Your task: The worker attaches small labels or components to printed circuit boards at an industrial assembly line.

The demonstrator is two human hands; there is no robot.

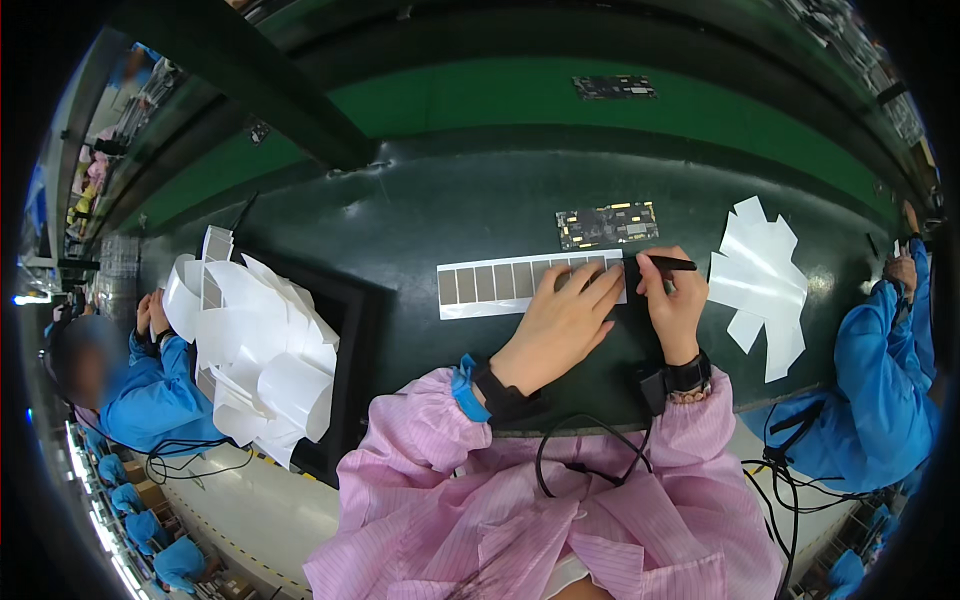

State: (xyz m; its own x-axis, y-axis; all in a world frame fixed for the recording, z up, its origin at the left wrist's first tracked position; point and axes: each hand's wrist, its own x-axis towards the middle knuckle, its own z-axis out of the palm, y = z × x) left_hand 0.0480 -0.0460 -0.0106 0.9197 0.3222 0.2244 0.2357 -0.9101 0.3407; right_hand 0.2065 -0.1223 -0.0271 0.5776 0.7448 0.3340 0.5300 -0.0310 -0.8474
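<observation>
A white strip (458, 309) with a row of grey-brown rectangular stickers lies on the dark green bench. My left hand (562, 328) rests flat on its right part, fingers spread, covering several stickers. At the strip's right end, my right hand (676, 307) is closed on a slim black pen-shaped tool (672, 263); its tip is too small to make out. Just beyond the strip lies a black circuit board (607, 226) with gold-coloured and silvery parts, apart from both hands.
White backing sheets (765, 280) lie to the right. A black tray (352, 345) on the left holds a heap of curled white sheets (270, 350). Another circuit board (614, 87) is on the green surface at the back. Co-workers in blue (165, 395) flank me; dark cables (790, 500) hang nearby.
</observation>
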